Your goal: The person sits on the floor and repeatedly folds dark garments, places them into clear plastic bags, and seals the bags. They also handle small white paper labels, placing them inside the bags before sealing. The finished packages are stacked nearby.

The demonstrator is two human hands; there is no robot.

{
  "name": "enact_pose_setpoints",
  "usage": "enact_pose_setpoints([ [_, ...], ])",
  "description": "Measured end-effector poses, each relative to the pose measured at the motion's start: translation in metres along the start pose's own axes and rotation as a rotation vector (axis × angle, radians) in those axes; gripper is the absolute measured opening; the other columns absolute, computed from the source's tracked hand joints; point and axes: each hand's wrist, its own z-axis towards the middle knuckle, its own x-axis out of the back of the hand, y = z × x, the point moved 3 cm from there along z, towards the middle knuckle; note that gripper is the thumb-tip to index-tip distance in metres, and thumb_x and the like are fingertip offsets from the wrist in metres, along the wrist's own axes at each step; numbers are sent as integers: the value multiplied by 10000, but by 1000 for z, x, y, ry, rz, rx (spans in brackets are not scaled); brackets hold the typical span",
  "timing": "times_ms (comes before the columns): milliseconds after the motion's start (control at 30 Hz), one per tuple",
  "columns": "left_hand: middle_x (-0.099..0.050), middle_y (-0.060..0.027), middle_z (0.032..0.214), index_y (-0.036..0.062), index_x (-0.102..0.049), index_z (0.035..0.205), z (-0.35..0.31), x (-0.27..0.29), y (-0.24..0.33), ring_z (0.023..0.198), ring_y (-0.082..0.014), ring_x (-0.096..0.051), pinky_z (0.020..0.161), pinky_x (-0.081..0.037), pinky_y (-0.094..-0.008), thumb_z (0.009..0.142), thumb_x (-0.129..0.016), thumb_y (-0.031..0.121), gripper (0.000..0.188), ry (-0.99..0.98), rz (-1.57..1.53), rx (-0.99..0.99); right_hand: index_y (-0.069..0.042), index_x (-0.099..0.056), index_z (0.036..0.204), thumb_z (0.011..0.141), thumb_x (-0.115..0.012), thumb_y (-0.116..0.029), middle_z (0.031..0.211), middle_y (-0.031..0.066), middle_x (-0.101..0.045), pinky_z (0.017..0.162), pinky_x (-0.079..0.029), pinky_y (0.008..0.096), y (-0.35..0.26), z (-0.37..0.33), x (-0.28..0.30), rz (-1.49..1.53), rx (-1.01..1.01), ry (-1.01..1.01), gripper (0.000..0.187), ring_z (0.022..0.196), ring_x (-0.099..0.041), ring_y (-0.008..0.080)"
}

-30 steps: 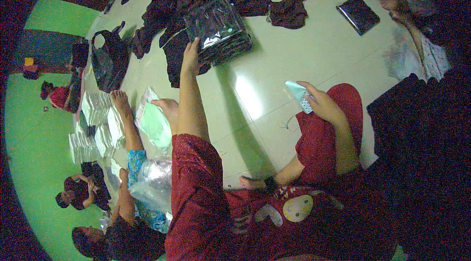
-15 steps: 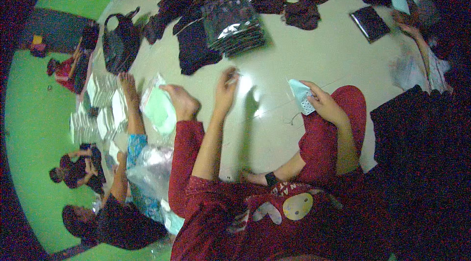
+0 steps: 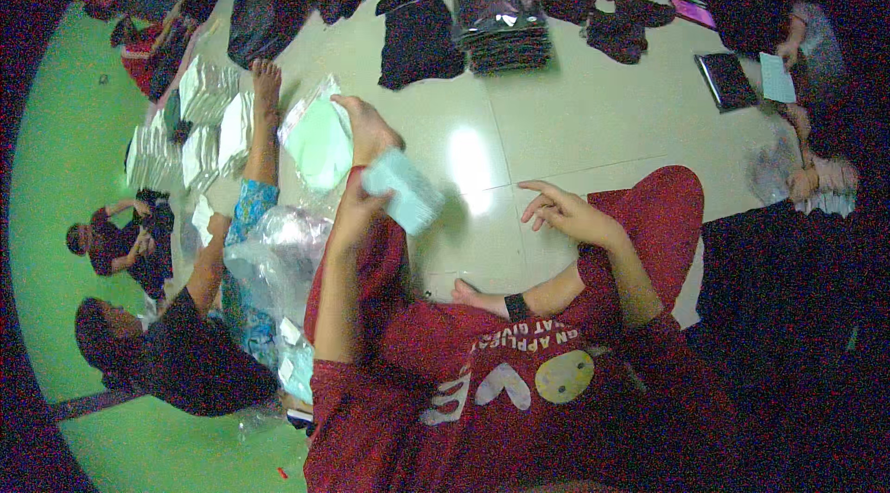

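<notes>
1 lt-blue pc (image 3: pixel 408 195) moved to L hand (image 3: pixel 360 211); R hand (image 3: pixel 577 217) free.

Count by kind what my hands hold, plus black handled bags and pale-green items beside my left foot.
Light-blue card-like item, blurred, in your left hand: 1
In your right hand: 0
Black handled bag: 1
Pale-green item: 1
Total: 3

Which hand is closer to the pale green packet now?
Left. In the picture, the left hand sits below and right of the pale green packet; the right hand is much farther to the right.
</notes>
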Motion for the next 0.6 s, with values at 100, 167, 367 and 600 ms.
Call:
enact_pose_setpoints([
  [100, -554, -98, 925, 36, -466, 1058, -11, 103, 0, 746, -159, -566, 596, -482, -268, 706, -632, 64, 390, 368, 128, 230, -89, -312, 1282, 812, -374, 25, 921, 107, -585, 766, -447, 279, 17, 5, 5, -89, -114, 58, 488, 796, -556, 153],
  [167, -551, -116, 897, 50, -488, 1033, -23, 146, -7, 737, -181, -571, 581, -485, -282, 699, -635, 90, 367, 472, 243, 362, -85, -314, 1278, 819, -393, 1, 926, 114, -588, 782, -441, 295, 29, 7, 4, -335, -139, 90, 474, 816, -562, 179],
  [367, -546, -194, 939, 49, -516, 998, -7, 167, -6, 878, -345, -540, 707, -462, -437, 672, -587, 120, 341, 687, 1601, 20, -68, -326, 1264, 839, -442, -110, 1023, 169, -563, 849, -414, 352, 79, 10, 3, -650, -166, 64, 443, 957, -549, 277],
  [600, -579, -172, 803, 42, -561, 835, 105, 155, -66, 772, -368, -557, 686, -452, -438, 726, -545, 146, 152, 397, 1359, -62, -77, -330, 1267, 796, -410, -43, 969, 168, -587, 792, -443, 375, 118, 18, 2, -767, -266, 1, 478, 894, -570, 306],
])
